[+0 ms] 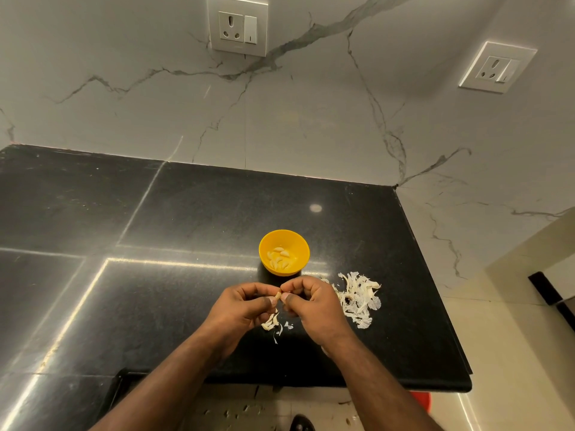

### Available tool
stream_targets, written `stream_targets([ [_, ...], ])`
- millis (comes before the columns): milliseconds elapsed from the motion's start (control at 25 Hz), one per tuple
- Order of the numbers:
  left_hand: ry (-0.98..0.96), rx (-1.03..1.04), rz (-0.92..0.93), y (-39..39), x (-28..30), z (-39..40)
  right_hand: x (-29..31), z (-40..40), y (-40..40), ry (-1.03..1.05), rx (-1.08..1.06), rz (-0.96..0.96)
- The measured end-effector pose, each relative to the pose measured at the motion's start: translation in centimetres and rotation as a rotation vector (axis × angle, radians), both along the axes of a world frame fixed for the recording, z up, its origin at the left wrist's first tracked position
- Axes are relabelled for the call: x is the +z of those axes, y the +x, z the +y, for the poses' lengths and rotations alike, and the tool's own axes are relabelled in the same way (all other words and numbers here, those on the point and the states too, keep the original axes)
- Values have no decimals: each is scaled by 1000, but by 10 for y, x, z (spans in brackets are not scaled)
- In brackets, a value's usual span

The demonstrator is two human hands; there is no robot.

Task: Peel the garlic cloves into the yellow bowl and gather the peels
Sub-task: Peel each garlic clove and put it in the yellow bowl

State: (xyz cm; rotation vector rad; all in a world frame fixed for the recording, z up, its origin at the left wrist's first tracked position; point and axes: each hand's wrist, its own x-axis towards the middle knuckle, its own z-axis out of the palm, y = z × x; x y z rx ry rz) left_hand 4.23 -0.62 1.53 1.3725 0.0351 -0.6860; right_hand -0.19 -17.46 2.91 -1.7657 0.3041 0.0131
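The small round plastic bowl point(284, 242) is bright yellow, and the peeled garlic cloves point(279, 259) inside are pale cream. The dry papery garlic peels point(357, 298) are white. The polished stone counter point(174, 213) is black with fine speckles. The marble wall point(311, 119) is white with grey veins.

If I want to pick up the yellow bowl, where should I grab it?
Grab the yellow bowl by its rim on the right, probably thumb inside and fingers outside. It stands upright and open, the walls narrow downward, and the peeled cloves lie low inside. Both hands crowd the near side, so come from the right.
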Motion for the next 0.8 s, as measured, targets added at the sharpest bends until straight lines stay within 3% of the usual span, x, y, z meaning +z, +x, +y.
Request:
stream_targets([
  [440,50,12,-54,3,-7,2,-1,-2,1,205,-30,59],
  [800,60,21,-57,4,-8,2,-4,0,4,246,-37,77],
])
